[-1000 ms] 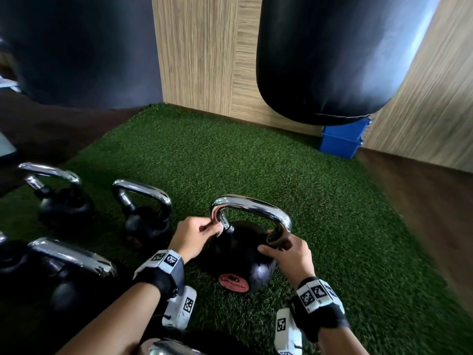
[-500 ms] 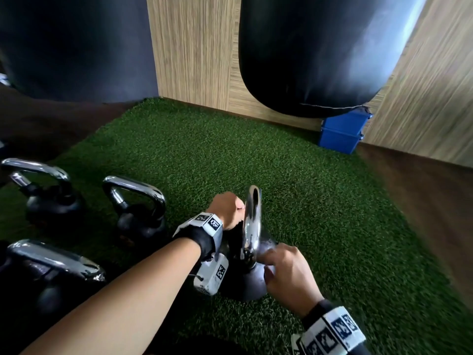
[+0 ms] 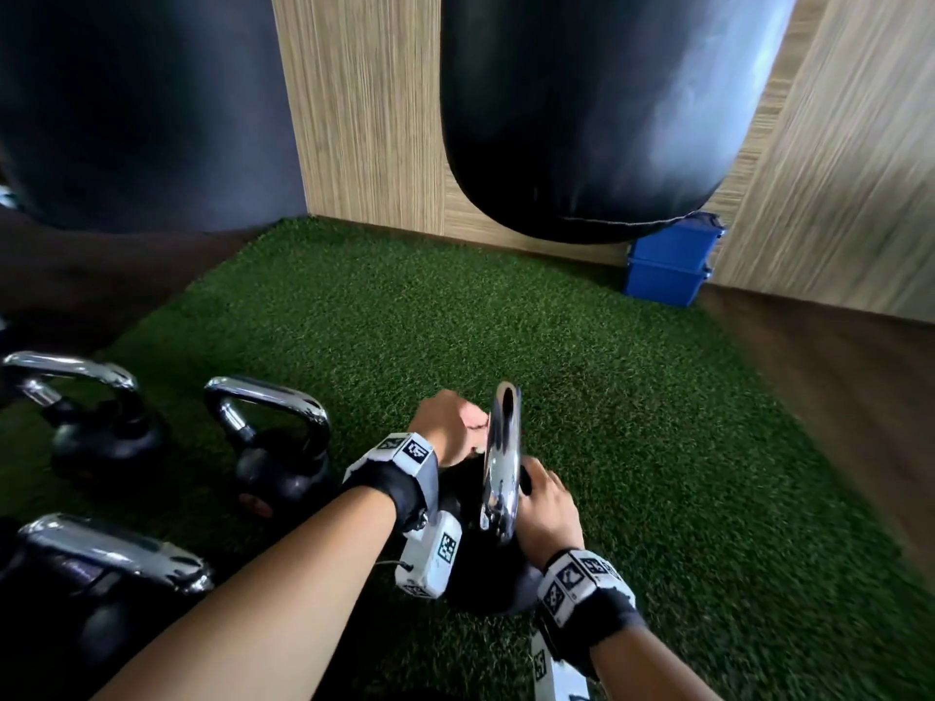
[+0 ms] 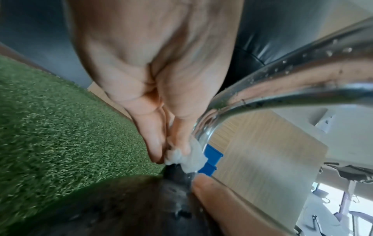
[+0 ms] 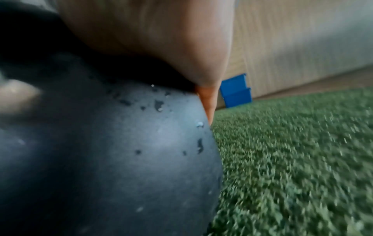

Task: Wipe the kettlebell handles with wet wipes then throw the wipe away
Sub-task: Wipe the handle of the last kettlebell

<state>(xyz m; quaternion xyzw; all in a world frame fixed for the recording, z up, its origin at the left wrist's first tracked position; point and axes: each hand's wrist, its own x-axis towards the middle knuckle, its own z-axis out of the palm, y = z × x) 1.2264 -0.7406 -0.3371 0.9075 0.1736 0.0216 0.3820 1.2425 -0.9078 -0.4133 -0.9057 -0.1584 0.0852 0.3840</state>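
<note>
A black kettlebell (image 3: 498, 574) stands on the green turf, its chrome handle (image 3: 501, 457) seen edge-on in the head view. My left hand (image 3: 445, 427) reaches past the handle's left side. In the left wrist view its fingertips (image 4: 155, 143) pinch a crumpled white wet wipe (image 4: 189, 157) against the handle's (image 4: 262, 83) far leg, just above the black body (image 4: 121, 207). My right hand (image 3: 549, 503) holds the top of the kettlebell on the near right, the thumb (image 4: 212, 191) and a finger (image 5: 209, 103) lying on either side of the body (image 5: 101, 143). Water drops speck the handle and body.
Three more chrome-handled kettlebells (image 3: 273, 447) (image 3: 96, 412) (image 3: 101, 574) stand to the left on the turf (image 3: 632, 447). Two black punching bags (image 3: 597, 108) (image 3: 141, 103) hang ahead. Stacked blue bins (image 3: 668, 265) sit by the wooden wall at the back right.
The kettlebell has been turned about a quarter, so its handle now faces me edge-on. My left arm has moved forward over it with the wipe; since half a second ago little differs.
</note>
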